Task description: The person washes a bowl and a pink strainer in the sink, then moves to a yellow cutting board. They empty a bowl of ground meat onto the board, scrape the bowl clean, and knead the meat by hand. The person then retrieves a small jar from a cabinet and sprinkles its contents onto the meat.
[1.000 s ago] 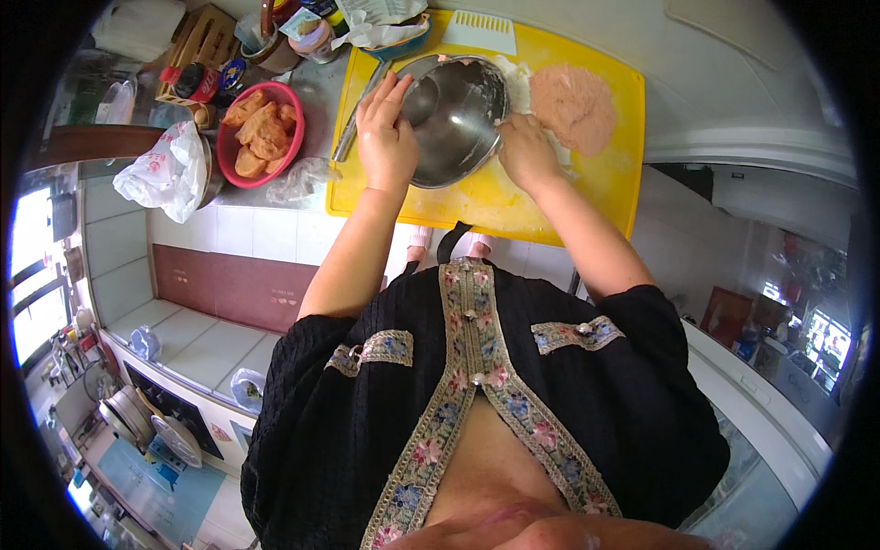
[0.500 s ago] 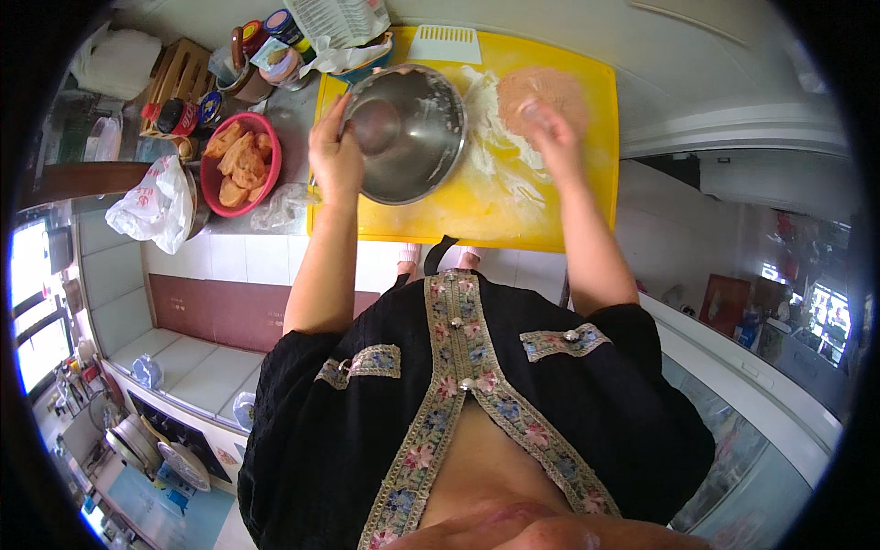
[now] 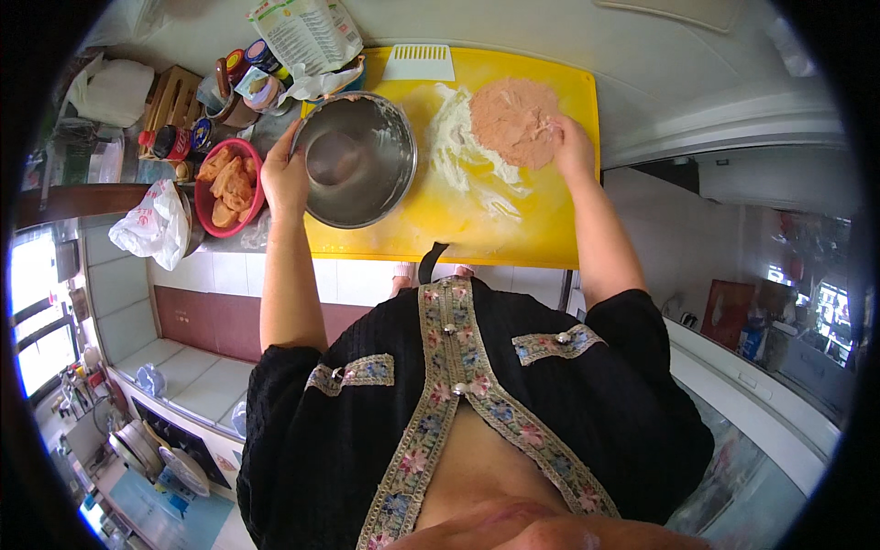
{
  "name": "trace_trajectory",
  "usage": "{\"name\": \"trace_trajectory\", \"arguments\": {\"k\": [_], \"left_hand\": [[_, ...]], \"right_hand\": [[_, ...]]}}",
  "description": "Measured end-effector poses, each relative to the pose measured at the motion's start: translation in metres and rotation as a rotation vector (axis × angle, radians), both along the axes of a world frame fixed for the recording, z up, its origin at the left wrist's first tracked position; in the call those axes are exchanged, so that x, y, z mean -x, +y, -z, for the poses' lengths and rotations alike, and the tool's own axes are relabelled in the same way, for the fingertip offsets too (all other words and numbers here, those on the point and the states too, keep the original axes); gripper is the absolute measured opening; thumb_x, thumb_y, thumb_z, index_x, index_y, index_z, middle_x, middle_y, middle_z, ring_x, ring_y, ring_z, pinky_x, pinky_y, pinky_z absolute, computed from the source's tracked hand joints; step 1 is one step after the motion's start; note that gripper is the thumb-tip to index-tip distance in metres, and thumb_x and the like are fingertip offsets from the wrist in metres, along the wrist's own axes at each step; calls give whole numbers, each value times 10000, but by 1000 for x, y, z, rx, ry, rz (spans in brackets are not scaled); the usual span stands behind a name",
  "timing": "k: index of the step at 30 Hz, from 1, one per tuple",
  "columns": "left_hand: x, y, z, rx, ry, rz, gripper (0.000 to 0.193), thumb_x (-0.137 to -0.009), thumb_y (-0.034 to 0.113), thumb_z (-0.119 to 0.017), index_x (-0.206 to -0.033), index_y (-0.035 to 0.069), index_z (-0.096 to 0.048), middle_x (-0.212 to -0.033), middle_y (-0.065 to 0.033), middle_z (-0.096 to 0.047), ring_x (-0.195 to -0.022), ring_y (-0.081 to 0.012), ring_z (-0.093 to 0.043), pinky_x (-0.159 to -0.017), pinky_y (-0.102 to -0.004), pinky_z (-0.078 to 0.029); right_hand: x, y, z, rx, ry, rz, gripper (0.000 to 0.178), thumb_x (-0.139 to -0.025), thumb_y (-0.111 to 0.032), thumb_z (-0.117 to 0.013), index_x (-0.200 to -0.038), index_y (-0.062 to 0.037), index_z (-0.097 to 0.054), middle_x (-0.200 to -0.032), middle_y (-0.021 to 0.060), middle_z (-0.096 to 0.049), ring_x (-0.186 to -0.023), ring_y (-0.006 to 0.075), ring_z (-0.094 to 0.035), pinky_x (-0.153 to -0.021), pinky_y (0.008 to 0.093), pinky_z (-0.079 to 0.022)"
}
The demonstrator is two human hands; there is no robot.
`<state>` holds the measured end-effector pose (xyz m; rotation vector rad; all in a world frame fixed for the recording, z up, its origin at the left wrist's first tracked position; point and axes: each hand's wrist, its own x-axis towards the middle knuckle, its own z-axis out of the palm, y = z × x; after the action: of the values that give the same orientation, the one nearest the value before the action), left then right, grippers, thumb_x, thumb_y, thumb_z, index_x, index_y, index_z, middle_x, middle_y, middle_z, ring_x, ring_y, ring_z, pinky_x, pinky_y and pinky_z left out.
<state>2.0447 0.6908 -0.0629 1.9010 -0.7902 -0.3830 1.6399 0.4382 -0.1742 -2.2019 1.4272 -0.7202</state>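
My left hand (image 3: 286, 176) is closed on the left rim of a wide steel bowl (image 3: 374, 165), which tilts a little and shows a smooth inside with whitish smears. Beside it on the yellow board (image 3: 367, 242) lies a streak of white flour (image 3: 458, 147). Further right is a spread, pinkish, powdery-looking heap (image 3: 513, 115); its exact kind is unclear. At that heap's right edge my right hand (image 3: 574, 148) bends down, fingertips drawn together. Whether some of the heap is between them is too small to tell.
Left of the board stands a pink-red bowl (image 3: 255, 203) of raw meat pieces (image 3: 231, 188). Jars (image 3: 236, 64), a printed packet (image 3: 307, 35) and a wooden crate (image 3: 172, 99) crowd the back left. A white slotted scraper (image 3: 419, 64) lies at the board's far edge.
In the picture, the steel bowl and my left hand have shifted left and slightly nearer. My right hand has moved from above the pinkish heap to its right edge. The heap's surface looks more disturbed.
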Motion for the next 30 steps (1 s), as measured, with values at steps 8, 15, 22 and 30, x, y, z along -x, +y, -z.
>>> {"name": "trace_trajectory", "arguments": {"k": [8, 15, 22, 30], "left_hand": [[-53, -30, -18, -451, 25, 305, 457, -850, 55, -620, -1298, 110, -686, -1140, -151, -743, -1049, -229, -701, -935, -352, -523], [-60, -94, 3, -686, -330, 738, 493, -763, 75, -638, -1249, 103, -712, -1167, -156, -733, -1086, -284, -687, -981, -379, -507], [-68, -102, -8, -627, -510, 791, 608, -736, 228, -790, -1316, 97, -663, -1291, -178, -673, -1195, -341, -630, -1058, -405, -470], [15, 39, -13, -117, -401, 284, 728, -774, 126, -724, -1463, 72, -495, -1530, -241, -439, -1405, -401, -428, -1173, -467, -349]], "right_hand": [[-25, -9, -68, 38, 310, -232, 233, -928, -178, -630, -1141, -94, -674, -1167, 155, -678, -1044, 357, -656, -869, 451, -543], [-143, 67, -90, -60, -27, -677, 220, -896, -187, -670, -1084, -76, -699, -1169, 104, -660, -1084, 306, -639, -869, 446, -540], [-173, 107, -11, 200, 168, -1043, 262, -903, -147, -569, -1105, -55, -709, -1249, 97, -613, -1253, 279, -536, -1018, 420, -469], [-176, 108, -12, 97, 280, -1008, 292, -873, -115, -634, -1154, -69, -697, -1291, 101, -594, -1259, 298, -533, -1034, 430, -458]]}}
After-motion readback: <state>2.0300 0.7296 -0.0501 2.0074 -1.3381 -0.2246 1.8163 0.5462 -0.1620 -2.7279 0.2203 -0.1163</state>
